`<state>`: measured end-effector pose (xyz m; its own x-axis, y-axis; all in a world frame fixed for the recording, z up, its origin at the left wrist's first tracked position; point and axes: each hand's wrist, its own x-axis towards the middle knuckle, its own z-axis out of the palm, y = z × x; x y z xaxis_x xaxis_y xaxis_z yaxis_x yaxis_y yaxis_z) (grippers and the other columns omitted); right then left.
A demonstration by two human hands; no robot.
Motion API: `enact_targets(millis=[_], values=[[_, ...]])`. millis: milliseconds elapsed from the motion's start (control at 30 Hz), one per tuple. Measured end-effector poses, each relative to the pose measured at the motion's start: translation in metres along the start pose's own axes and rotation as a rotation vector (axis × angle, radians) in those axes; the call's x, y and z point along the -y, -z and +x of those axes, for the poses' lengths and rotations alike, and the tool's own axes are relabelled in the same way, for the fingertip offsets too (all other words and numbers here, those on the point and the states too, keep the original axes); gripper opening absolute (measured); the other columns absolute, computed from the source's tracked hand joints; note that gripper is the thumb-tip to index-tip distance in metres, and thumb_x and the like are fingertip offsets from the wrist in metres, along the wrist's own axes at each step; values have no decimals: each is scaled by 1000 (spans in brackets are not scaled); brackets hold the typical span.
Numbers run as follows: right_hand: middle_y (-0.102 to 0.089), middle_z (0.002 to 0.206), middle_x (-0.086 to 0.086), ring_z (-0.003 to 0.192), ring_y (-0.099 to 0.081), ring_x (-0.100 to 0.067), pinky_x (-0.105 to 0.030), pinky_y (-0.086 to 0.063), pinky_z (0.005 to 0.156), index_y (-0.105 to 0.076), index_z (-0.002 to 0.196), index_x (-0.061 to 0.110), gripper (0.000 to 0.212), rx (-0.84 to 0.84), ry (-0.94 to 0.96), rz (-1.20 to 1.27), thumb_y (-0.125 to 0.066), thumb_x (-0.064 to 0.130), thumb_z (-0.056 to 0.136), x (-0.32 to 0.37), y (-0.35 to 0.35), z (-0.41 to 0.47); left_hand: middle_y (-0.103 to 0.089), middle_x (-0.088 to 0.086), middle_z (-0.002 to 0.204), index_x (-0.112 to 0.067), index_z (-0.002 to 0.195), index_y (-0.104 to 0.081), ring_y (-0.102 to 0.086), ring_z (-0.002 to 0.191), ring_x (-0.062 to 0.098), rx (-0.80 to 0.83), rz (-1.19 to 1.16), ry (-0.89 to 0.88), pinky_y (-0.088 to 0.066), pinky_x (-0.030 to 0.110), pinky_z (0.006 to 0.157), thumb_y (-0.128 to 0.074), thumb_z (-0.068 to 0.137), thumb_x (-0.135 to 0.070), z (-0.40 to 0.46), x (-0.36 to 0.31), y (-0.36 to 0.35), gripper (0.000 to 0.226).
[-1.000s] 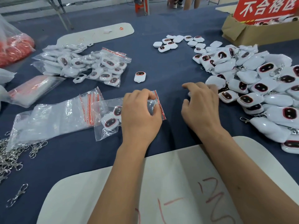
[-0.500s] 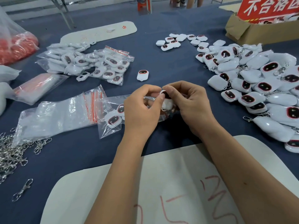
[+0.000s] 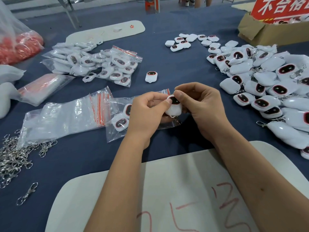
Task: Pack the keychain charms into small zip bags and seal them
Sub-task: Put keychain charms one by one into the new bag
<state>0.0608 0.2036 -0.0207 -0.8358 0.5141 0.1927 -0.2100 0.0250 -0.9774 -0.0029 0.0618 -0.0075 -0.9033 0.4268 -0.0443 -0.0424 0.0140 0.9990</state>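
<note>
Left hand [image 3: 147, 113] and right hand [image 3: 202, 106] together at centre, both grips curled tight on one white charm [image 3: 173, 108], pinched at its dark face between thumbs and fingertips. Beneath them, flat on the blue counter [image 3: 175, 67], an open zip bag [image 3: 117, 131] with two charms already inside. At three o'clock, a heap of loose charms [image 3: 267, 84]. At ten o'clock, filled bags [image 3: 103, 64]. At nine o'clock, empty zip bags [image 3: 66, 114]; at eight o'clock, metal clasps [image 3: 15, 156].

Blue-clothed table [image 3: 184, 67] under loose charms [image 3: 267, 84], bagged charms [image 3: 100, 64], empty bags [image 3: 66, 114], clasps [image 3: 15, 156].
</note>
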Motion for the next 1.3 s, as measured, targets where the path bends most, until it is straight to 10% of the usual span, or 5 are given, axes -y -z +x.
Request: enact_targets(millis=[1300], values=[[-74,70,0,55,-64,-6,-18,-50,53,-79,86,12,20,48,-26,-71,-71,24,100,-1,-1,0,-73,21,82,-8,89,-71,-72,83,47,-39,83,-134,-64,56,71,-70,96,-12,4,9,2,8]])
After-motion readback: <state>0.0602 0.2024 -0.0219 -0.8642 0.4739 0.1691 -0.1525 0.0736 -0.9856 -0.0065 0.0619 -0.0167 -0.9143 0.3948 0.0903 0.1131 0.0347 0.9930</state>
